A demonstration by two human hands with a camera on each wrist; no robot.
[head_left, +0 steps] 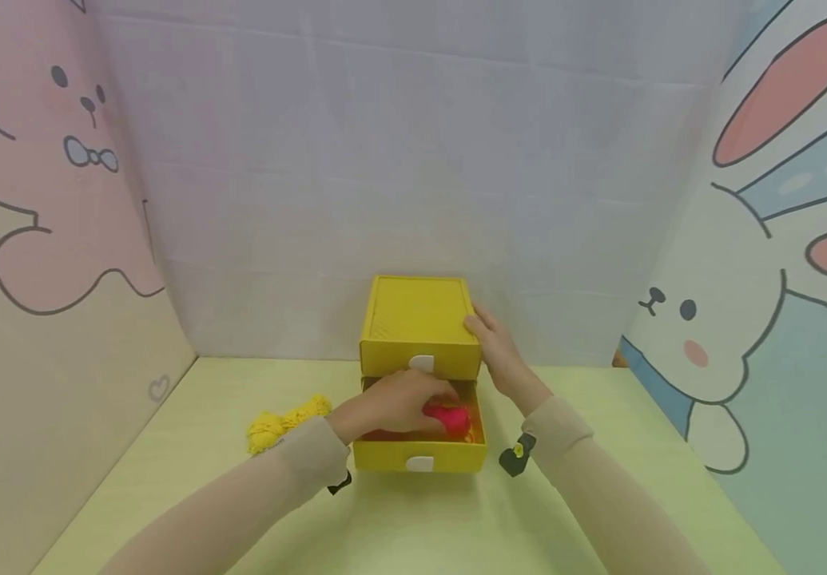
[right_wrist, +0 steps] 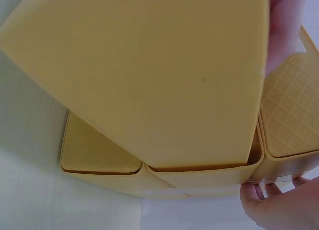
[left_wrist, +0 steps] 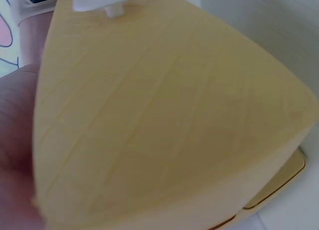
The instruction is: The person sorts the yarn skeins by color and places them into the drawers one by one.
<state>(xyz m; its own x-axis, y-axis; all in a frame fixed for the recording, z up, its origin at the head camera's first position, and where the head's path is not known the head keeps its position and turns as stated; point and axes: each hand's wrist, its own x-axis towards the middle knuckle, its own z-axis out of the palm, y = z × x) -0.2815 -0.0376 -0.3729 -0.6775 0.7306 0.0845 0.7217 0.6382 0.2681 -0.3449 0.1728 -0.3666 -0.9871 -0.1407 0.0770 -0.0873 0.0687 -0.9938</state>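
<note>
A yellow drawer box [head_left: 420, 311] stands against the back wall with one lower drawer [head_left: 384, 457] pulled out. My left hand [head_left: 399, 403] reaches over that drawer, fingers and thumb curled round a bright red-pink bundle [head_left: 454, 418] inside it. In the left wrist view the drawer's outside [left_wrist: 149, 110] hides most of the hand. My right hand [head_left: 501, 351] rests against the box's upper right side, its fingers lying along the edge. The right wrist view shows the fingertips touching the box's side, beside a closed drawer front [right_wrist: 294, 105].
A yellow yarn bundle [head_left: 287, 423] lies on the table left of the box, close to my left forearm. Another closed drawer [right_wrist: 102, 145] sits below the pulled-out one. A pale cloth wall [head_left: 413, 160] stands behind, with printed side walls left and right.
</note>
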